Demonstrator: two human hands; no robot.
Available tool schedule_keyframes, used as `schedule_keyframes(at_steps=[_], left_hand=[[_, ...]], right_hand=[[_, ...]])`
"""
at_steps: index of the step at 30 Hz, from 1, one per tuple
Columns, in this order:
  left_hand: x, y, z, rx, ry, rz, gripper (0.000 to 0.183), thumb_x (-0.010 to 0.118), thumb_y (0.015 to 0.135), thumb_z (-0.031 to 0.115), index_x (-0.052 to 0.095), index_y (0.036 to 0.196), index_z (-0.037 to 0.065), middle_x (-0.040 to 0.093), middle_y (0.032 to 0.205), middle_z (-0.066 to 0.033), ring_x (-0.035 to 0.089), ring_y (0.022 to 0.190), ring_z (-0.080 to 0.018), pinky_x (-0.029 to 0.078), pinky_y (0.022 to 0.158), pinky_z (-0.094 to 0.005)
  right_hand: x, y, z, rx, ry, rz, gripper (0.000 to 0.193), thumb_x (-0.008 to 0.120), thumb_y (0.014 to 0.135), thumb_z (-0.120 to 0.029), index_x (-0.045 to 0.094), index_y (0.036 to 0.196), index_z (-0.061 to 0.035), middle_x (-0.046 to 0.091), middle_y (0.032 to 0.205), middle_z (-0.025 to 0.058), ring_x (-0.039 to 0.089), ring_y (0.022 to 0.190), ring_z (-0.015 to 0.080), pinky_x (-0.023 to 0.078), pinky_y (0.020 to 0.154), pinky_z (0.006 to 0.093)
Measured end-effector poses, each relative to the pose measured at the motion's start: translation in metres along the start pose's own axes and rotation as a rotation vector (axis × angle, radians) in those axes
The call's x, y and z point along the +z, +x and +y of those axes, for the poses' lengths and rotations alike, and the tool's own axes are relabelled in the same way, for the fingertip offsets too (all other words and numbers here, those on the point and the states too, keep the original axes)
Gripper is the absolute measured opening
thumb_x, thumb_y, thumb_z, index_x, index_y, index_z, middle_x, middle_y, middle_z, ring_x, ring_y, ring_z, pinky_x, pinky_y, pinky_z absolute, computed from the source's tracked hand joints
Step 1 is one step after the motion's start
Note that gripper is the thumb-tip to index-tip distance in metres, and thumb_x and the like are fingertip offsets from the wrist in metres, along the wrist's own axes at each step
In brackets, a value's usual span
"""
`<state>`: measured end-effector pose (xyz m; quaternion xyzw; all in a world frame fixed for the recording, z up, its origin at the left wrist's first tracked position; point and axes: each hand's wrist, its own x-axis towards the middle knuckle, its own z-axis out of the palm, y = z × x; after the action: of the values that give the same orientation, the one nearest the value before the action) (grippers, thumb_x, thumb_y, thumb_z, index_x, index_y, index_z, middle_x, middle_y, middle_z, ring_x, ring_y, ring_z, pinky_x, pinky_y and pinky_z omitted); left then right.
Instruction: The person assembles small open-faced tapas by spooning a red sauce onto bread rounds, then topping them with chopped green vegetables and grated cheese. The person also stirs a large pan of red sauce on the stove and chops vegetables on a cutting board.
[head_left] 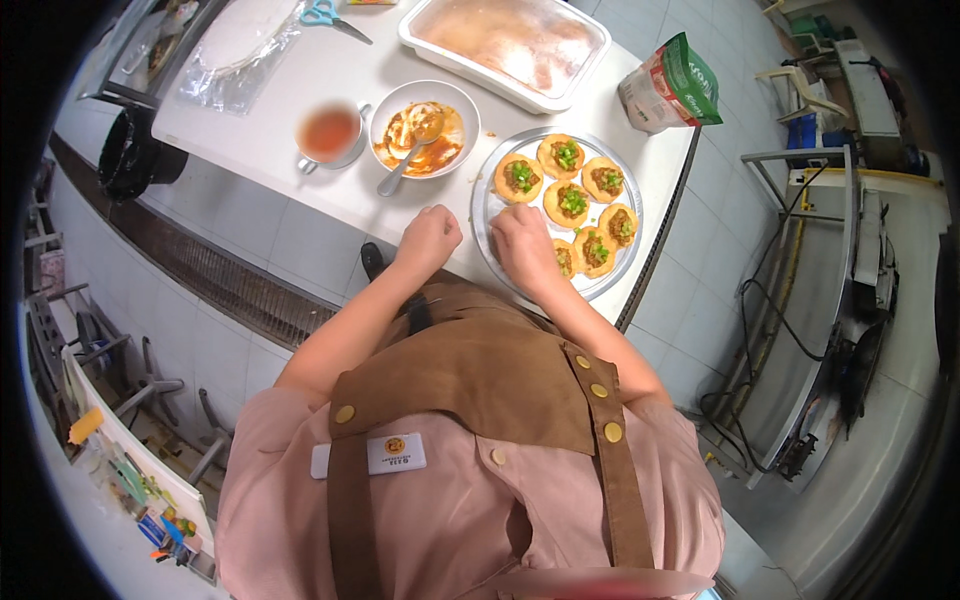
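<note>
A round metal tray (637,160) on the table holds several small round golden pastry bases topped with brown filling and chopped green bits, among them one pastry (572,203) near the middle. Over the tray's left, near part is my right hand (522,243), its fingers bent down and held together. Anything between those fingertips is hidden. My left hand (430,240) is closed with curled fingers, apart from the tray and just below the white bowl (470,112). Its palm is out of sight. Inside the bowl, a metal spoon (402,165) rests in orange-brown and white sauce.
Left of the bowl stands a two-handled cup (330,135) of reddish liquid. Behind lies a large white lidded container (505,45); a green-and-red pouch (668,85) stands at the table's right. Blue scissors (333,18) and a clear plastic bag (235,60) lie at the far left.
</note>
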<state>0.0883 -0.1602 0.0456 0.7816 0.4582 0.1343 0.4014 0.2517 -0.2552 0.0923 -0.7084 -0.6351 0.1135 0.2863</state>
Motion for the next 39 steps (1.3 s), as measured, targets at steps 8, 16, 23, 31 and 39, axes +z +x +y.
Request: schedule_keyframes(at_steps=[8, 16, 23, 31, 39], left_hand=[[-0.021, -0.022, -0.03, -0.308, -0.224, -0.027, 0.019, 0.07, 0.08, 0.021, 0.067, 0.088, 0.005, 0.059, 0.066, -0.0008, 0.052, 0.056, -0.0121, 0.044, 0.055, -0.0284], [-0.051, -0.053, -0.053, -0.596, -0.636, -0.023, 0.026, 0.069, 0.084, 0.026, 0.068, 0.094, 0.003, 0.063, 0.079, -0.0006, 0.054, 0.067, -0.0121, 0.045, 0.061, -0.0289], [-0.072, -0.058, -0.028, -0.636, -1.02, 0.032, 0.019, 0.063, 0.091, 0.022, 0.063, 0.096, 0.003, 0.052, 0.074, 0.0039, 0.035, 0.053, -0.0028, 0.03, 0.047, -0.0195], [-0.125, -0.061, -0.005, -0.496, -1.354, 0.284, 0.028, 0.053, 0.1, 0.03, 0.056, 0.103, 0.002, 0.047, 0.076, 0.0022, 0.046, 0.065, -0.0068, 0.04, 0.055, -0.021], [-0.067, -0.047, 0.029, -0.584, -1.828, -0.254, 0.078, 0.028, 0.097, 0.062, 0.044, 0.13, -0.008, 0.052, 0.131, -0.0198, 0.05, 0.123, -0.0292, 0.04, 0.105, -0.0409]], right_hand=[[0.041, 0.031, -0.016, -0.142, -0.411, -0.202, 0.01, 0.058, 0.076, -0.011, 0.063, 0.082, -0.006, 0.054, 0.092, 0.0117, 0.051, 0.093, 0.0301, 0.04, 0.08, 0.0412], [0.05, 0.045, -0.026, -0.129, -0.672, -0.326, 0.018, 0.056, 0.081, -0.015, 0.068, 0.091, -0.0067, 0.056, 0.095, 0.0086, 0.051, 0.095, 0.0263, 0.036, 0.082, 0.041], [0.065, 0.032, -0.042, -0.195, -0.434, -0.316, 0.014, 0.058, 0.078, -0.015, 0.067, 0.086, -0.0073, 0.058, 0.095, 0.0108, 0.055, 0.093, 0.0272, 0.04, 0.078, 0.0431], [0.078, 0.037, -0.087, -0.028, 0.449, -0.454, 0.013, 0.067, 0.079, -0.009, 0.066, 0.091, -0.0065, 0.06, 0.091, 0.014, 0.058, 0.091, 0.0349, 0.048, 0.08, 0.0437], [0.019, 0.019, -0.103, -0.291, 0.125, -0.067, 0.039, 0.058, 0.082, -0.007, 0.053, 0.12, 0.0027, 0.054, 0.12, 0.0232, 0.051, 0.114, 0.0424, 0.045, 0.095, 0.0439]])
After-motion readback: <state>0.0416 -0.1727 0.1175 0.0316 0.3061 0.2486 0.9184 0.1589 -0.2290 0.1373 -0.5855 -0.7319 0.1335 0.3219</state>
